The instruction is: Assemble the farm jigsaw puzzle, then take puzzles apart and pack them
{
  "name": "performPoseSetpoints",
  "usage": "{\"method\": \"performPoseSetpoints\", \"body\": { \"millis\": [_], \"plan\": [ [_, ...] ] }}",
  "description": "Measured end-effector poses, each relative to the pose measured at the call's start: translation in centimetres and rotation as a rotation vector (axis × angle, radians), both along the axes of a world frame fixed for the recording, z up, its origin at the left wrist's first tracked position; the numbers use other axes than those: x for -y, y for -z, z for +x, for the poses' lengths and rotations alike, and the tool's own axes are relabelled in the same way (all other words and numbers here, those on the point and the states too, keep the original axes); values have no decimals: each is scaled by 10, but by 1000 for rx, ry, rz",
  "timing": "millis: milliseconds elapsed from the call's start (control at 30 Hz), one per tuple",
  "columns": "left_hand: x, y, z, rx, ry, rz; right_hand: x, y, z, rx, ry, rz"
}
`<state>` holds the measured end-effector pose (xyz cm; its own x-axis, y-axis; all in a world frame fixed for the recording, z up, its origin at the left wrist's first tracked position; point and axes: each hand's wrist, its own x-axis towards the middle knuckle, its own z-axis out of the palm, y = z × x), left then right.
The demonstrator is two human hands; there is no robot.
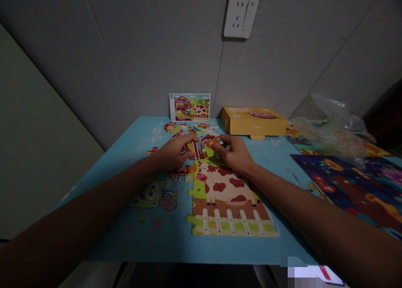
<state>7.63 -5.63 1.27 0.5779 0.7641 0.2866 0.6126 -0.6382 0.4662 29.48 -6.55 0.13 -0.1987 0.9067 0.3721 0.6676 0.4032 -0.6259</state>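
Note:
A partly joined farm jigsaw (226, 200) with a spotted cow and a white fence lies on the blue table (176, 242). My left hand (174, 150) rests palm down on its upper left edge, fingers stretched over a red and white piece. My right hand (234, 153) lies beside it, fingertips pinched on a small puzzle piece (211, 144) at the top of the joined part. Loose puzzle pieces (185, 129) are scattered just beyond both hands.
A reference picture card (189, 106) leans on the wall at the back. A yellow box (253, 121) sits to its right. Crumpled clear plastic bags (333, 129) and a dark finished puzzle (354, 187) lie at the right. A wall socket (241, 14) is above.

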Motion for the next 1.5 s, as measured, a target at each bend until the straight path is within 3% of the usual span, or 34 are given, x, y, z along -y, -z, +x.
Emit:
{"method": "performPoseSetpoints", "body": {
  "millis": [567, 767, 933, 1133, 1500],
  "plan": [
    [1, 1, 2, 41, -4, 28, 2, -1, 0, -81, -37, 84],
    [0, 4, 1, 64, 11, 55, -1, 1, -2, 11, -48, -17],
    [0, 8, 3, 122, 9, -16, -3, 3, -2, 35, -53, -57],
    [-2, 10, 5, 176, -40, -30, 0, 1, -2, -37, -55, 5],
    [0, 8, 6, 190, -59, -124, -2, 3, -4, -31, -159, 18]
  ]
}}
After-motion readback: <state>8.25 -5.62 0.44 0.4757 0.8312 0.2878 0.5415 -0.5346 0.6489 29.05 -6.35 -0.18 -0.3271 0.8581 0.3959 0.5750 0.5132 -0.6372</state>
